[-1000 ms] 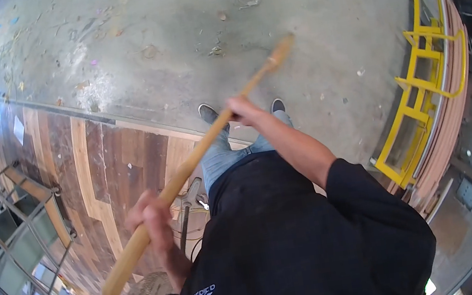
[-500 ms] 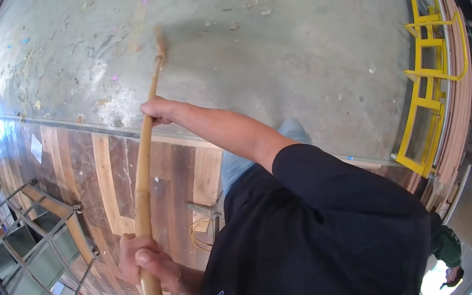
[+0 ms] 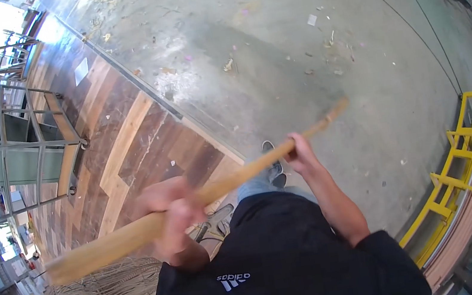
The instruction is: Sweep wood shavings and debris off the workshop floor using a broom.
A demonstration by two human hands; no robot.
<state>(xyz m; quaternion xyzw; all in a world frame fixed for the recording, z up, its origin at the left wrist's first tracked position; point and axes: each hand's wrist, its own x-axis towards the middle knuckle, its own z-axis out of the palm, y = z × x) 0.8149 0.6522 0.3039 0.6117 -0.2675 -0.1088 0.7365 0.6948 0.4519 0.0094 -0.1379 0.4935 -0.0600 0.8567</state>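
Long, tapering tan wooden pole (image 3: pixel 240 177): your left hand (image 3: pixel 175 210) wrapped round thicker part, your right hand (image 3: pixel 302 153) clasping thinner part, above grey concrete floor (image 3: pixel 378 85).

A pale printed logo with lettering (image 3: pixel 234 281) stands on the black T-shirt (image 3: pixel 297 241).

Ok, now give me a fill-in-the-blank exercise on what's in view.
Of the left hand and right hand, the one nearer the thicker-looking end of the wooden pole is the ____.
The frame at the picture's right is coloured ____.
The wheeled rack stands on the picture's ____ side.
The jeans are coloured ____.
Missing words: left; yellow; left; blue.
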